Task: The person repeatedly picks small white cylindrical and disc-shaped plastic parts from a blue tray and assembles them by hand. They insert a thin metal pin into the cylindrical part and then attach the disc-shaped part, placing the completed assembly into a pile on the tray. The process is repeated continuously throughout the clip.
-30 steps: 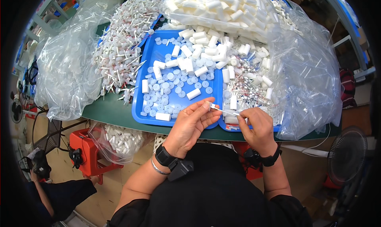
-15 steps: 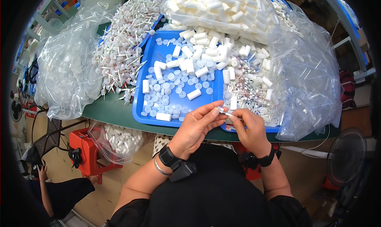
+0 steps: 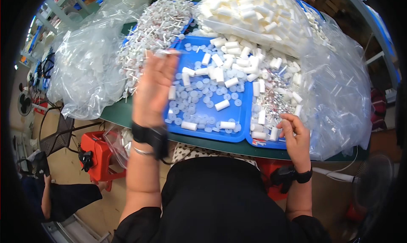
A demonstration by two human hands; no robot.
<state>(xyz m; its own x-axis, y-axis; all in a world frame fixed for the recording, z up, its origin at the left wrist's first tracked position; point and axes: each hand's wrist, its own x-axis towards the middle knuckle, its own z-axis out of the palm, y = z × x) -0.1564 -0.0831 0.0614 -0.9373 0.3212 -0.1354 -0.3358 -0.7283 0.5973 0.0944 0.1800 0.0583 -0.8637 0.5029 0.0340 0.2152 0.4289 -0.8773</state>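
My left hand (image 3: 153, 90), smeared by motion, is over the left edge of the blue tray (image 3: 224, 137), beside a heap of white stick pieces with round discs (image 3: 161, 20). A thin whitish streak shows at its fingertips; whether they grip it is unclear. My right hand (image 3: 299, 139) hovers at the front of the right-hand blue tray (image 3: 271, 144), thumb and forefinger loosely curled and apart, nothing visible between them. Near it lie thin sticks (image 3: 273, 98) and white foam cylinders (image 3: 262, 115). Translucent discs (image 3: 197, 94) and more white cylinders (image 3: 221, 105) are spread in the middle tray.
A large clear bag of white cylinders (image 3: 258, 18) stands at the back. Crumpled clear plastic bags lie at the left (image 3: 85, 77) and right (image 3: 335, 94) of the green table (image 3: 114, 113). A red stool (image 3: 95, 154) and a seated person (image 3: 51, 192) are at lower left.
My hands have parted. The left has swung up and left to the heap of stick pieces; the right has shifted right and down from the white piece both held. The view has shifted slightly.
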